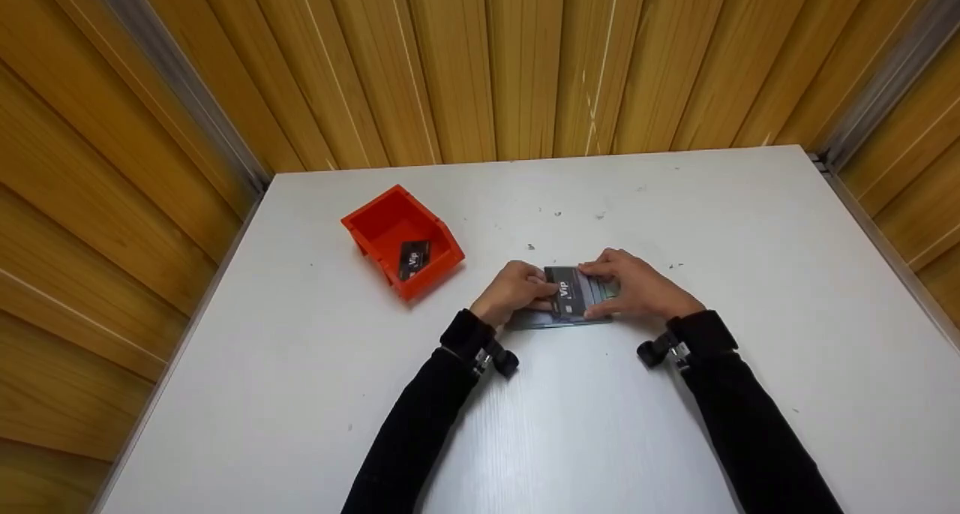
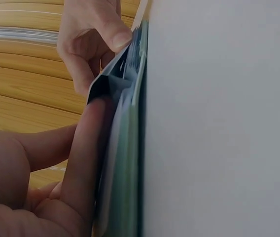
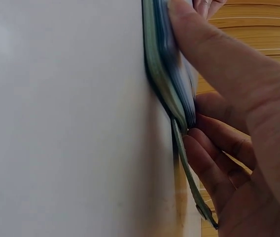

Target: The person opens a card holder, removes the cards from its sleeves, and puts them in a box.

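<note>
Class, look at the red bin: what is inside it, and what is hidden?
Inside the red bin, one dark card marked "Vip" shows. Whatever may lie under that card is covered, so it cannot be told.

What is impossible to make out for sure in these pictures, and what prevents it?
Vip card at the hands: head view, its fine print is too small to read.
Red bin: head view, the second Vip card hides whatever may lie beneath it.
Booklet: head view, the left hand covers part of it.
Right hand: right wrist view, its near part is cut off by the right edge.
</note>
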`<action>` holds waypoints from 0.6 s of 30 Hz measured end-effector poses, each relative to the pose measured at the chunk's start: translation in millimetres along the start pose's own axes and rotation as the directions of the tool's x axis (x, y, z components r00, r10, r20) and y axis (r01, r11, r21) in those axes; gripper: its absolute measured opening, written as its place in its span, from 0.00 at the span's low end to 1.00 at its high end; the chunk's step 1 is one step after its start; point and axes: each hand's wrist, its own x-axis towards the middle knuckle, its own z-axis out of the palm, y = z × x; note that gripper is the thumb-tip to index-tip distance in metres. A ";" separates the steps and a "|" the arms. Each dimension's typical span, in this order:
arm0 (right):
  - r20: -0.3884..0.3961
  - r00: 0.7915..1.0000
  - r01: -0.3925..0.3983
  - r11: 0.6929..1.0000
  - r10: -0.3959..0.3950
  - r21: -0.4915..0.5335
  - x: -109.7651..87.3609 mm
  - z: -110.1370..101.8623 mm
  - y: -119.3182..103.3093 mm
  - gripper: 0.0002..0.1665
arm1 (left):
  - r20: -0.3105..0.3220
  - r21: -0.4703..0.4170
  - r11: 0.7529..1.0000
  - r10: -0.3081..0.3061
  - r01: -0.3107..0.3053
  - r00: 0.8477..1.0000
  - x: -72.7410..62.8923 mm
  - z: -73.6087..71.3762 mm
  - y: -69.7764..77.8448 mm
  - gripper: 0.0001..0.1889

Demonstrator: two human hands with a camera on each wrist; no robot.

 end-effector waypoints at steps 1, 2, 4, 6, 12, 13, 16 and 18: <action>0.001 1.000 0.003 1.000 -0.003 -0.003 0.0 0.1 0.3 0.49 | 0.004 -0.002 1.000 -0.006 0.006 1.000 -0.6 -1.4 0.7 0.08; 0.001 1.000 0.008 1.000 -0.008 -0.007 0.2 0.3 0.5 0.49 | 0.008 0.001 1.000 -0.012 0.012 1.000 -1.0 -3.0 1.3 0.08; 0.001 1.000 0.015 1.000 -0.015 -0.016 0.6 0.5 0.8 0.49 | 0.013 0.017 1.000 -0.023 0.023 1.000 -1.8 -6.8 2.8 0.08; 0.001 1.000 0.015 1.000 -0.015 -0.020 0.9 0.6 0.9 0.49 | 0.009 0.061 0.998 -0.034 0.034 0.999 -2.7 -11.6 5.5 0.08; -0.003 1.000 0.012 1.000 -0.012 -0.029 0.7 0.5 -0.7 0.49 | -0.027 0.245 0.968 -0.053 0.058 0.998 -6.7 -29.2 16.1 0.04; -0.004 1.000 0.012 1.000 -0.012 -0.029 0.7 0.5 -1.0 0.49 | -0.033 0.267 0.962 -0.054 0.061 0.998 -7.8 -32.2 18.0 0.03; -0.008 1.000 0.013 0.999 -0.013 -0.031 0.8 0.3 -1.7 0.49 | -0.044 0.303 0.951 -0.060 0.070 0.997 -11.3 -39.7 22.5 0.05; -0.010 1.000 0.009 0.999 -0.010 -0.033 0.7 0.2 -1.8 0.50 | -0.047 0.316 0.946 -0.064 0.076 0.997 -12.7 -43.1 24.1 0.06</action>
